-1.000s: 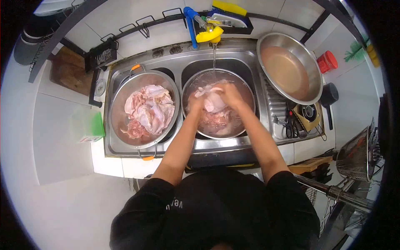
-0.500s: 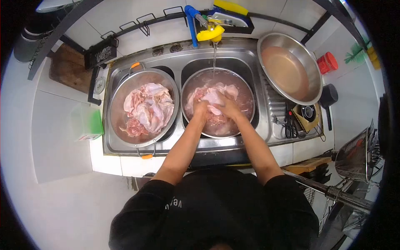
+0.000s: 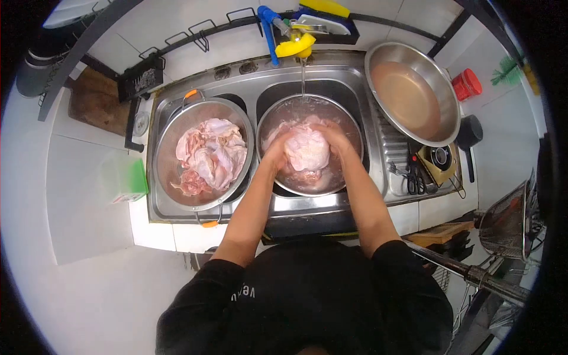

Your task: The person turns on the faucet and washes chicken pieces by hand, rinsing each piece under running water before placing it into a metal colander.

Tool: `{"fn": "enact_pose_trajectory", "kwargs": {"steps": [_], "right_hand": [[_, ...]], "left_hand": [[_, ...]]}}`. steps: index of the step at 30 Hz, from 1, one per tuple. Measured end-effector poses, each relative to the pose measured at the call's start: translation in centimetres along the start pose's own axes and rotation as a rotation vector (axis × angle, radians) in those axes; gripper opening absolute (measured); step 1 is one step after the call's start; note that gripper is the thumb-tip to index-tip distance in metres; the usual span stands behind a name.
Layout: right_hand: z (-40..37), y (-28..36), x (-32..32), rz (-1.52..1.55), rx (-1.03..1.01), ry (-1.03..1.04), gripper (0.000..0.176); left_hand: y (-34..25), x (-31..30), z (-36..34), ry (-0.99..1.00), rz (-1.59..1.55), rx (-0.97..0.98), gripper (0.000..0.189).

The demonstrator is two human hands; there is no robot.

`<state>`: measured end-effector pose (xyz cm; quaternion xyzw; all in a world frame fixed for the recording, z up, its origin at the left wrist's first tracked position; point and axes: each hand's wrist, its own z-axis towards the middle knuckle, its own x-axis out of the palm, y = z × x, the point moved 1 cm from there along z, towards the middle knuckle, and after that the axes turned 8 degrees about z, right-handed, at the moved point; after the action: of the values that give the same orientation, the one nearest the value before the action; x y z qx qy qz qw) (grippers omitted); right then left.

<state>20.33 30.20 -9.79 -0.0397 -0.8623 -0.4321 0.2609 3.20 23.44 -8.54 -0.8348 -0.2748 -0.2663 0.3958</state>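
In the right sink basin sits a round metal bowl (image 3: pixel 352 163) of cloudy pink water. My left hand (image 3: pixel 277 155) and my right hand (image 3: pixel 335 137) hold a pale piece of raw poultry (image 3: pixel 307 150) between them, one at each side, fingers curved and partly hidden. Other meat lies in the water around it. A thin stream runs from the tap (image 3: pixel 303 50) into the bowl's far side. More raw poultry (image 3: pixel 214 155) is piled in the orange-handled metal pan (image 3: pixel 171 133) over the left basin.
At the back right, a large metal basin (image 3: pixel 448 121) holds murky water. Scissors (image 3: pixel 415 177) and a fork lie on the ribbed drainboard. A dark-handled pot (image 3: pixel 468 131) and a red cup (image 3: pixel 467 84) are farther right. A green-lidded container (image 3: pixel 138 179) stands at the left.
The poultry piece now shows as a rounder, larger pale mass between my hands. My right hand has shifted right and my left hand slightly left, so they are farther apart.
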Motion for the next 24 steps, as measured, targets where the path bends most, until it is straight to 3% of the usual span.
{"fn": "enact_pose_trajectory", "kwargs": {"steps": [1, 2, 3, 4, 6, 8, 10, 11, 13, 14, 17, 18, 20, 21, 23, 24], "right_hand": [[0.4, 0.3, 0.3, -0.002, 0.009, 0.003, 0.063], [0.8, 1.0, 0.6, -0.141, -0.153, 0.062, 0.062], [0.4, 2.1, 1.5, -0.280, -0.319, 0.119, 0.061], [-0.1, 3.1, 2.4, -0.282, -0.320, 0.114, 0.061], [-0.8, 4.9, 3.4, -0.708, -0.469, 0.071, 0.055], [1.6, 3.1, 1.2, -0.682, -0.539, 0.058, 0.054], [1.7, 2.8, 0.7, -0.628, -0.536, -0.098, 0.047], [1.8, 2.4, 0.5, -0.627, -0.538, -0.097, 0.047], [-0.6, 2.7, 2.2, -1.147, -0.780, -0.241, 0.038], [-0.7, 2.0, 1.8, -1.143, -0.768, -0.244, 0.038], [-0.4, 1.8, 0.7, -1.160, -0.653, -0.285, 0.030], [-0.7, 1.8, 0.4, -1.239, -0.632, -0.281, 0.027], [-0.7, 1.2, 0.2, -1.311, -0.603, -0.275, 0.024], [-0.2, 0.8, -0.3, -1.398, -0.614, -0.292, 0.023], [0.6, 0.3, -1.5, -1.491, -0.620, -0.316, 0.022], [1.2, 0.0, -2.3, -1.537, -0.493, -0.369, 0.027]], "left_hand": [[0.2, 0.4, 0.0, -0.136, 0.242, 0.074, 0.058], [0.1, 0.7, 0.1, -0.270, 0.486, 0.145, 0.060], [0.6, -2.4, 3.6, -0.313, 0.535, 0.188, 0.067], [0.6, -2.8, 4.4, -0.308, 0.535, 0.187, 0.067], [0.2, -2.6, 5.4, -0.241, 0.492, 0.315, 0.066], [-0.2, -1.4, 5.3, -0.244, 0.539, 0.381, 0.056], [-1.0, -0.2, 4.8, -0.283, 1.085, 0.768, 0.050], [-1.2, 0.2, 4.7, -0.283, 1.086, 0.769, 0.050], [-2.2, 3.8, 1.3, -0.510, 1.471, 0.621, 0.053], [-2.0, 3.4, 1.4, -0.506, 1.476, 0.608, 0.053], [-2.6, 2.3, 3.5, -0.349, 1.843, 0.499, 0.063], [-3.0, 1.6, 4.6, -0.352, 1.845, 0.503, 0.063], [-3.2, -0.3, 6.4, -0.087, 1.730, 0.384, 0.068], [-3.1, -1.3, 7.5, -0.080, 1.733, 0.383, 0.068], [-2.7, -2.6, 9.2, 0.024, 1.633, 0.197, 0.077], [-2.8, -1.9, 8.4, 0.028, 1.631, 0.199, 0.077]]}}
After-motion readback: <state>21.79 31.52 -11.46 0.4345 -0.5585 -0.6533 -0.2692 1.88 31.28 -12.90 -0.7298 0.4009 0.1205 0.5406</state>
